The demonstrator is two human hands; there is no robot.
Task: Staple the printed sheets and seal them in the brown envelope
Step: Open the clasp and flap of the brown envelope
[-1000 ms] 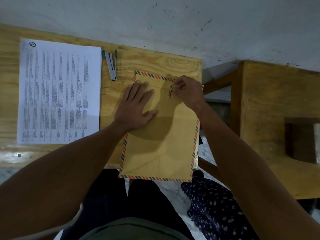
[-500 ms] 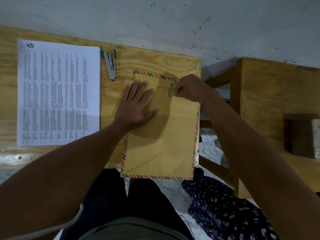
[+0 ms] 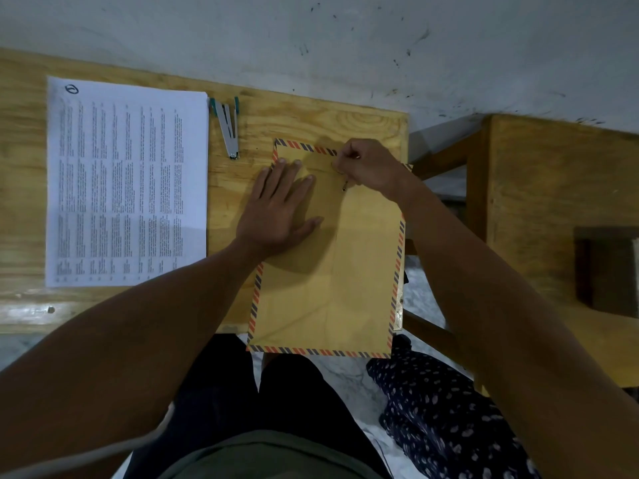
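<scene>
Metal clasp [image 3: 342,179]: pinched in the curled fingers of the right hand [image 3: 371,165], near the top edge of the brown envelope [image 3: 332,271]; how the small prongs stand is too fine to make out
Right hand: knuckles bunched and fingertips drawn tight together over the envelope's flap end, the forearm reaching in from the lower right
Left hand [image 3: 276,209]: laid flat with fingers straight and spread, pressing the envelope's upper left part to the desk [image 3: 311,122], gripping nothing
Brown envelope: lies lengthwise on the right part of the wooden desk, edged in red-and-blue stripes, its near end overhanging the desk edge above the person's lap
Printed sheets [image 3: 128,181]: a white stack of dense text lies flat on the desk's left part, well apart from the envelope and outside it, a circled mark in the top left corner
Stapler [image 3: 229,133]: silver with teal ends, resting just beside the sheets' top right corner, between the stack and the envelope, touched by neither hand
Surroundings: a scuffed pale wall [image 3: 311,39] runs behind the desk; a second wooden table [image 3: 553,188] stands at right
</scene>
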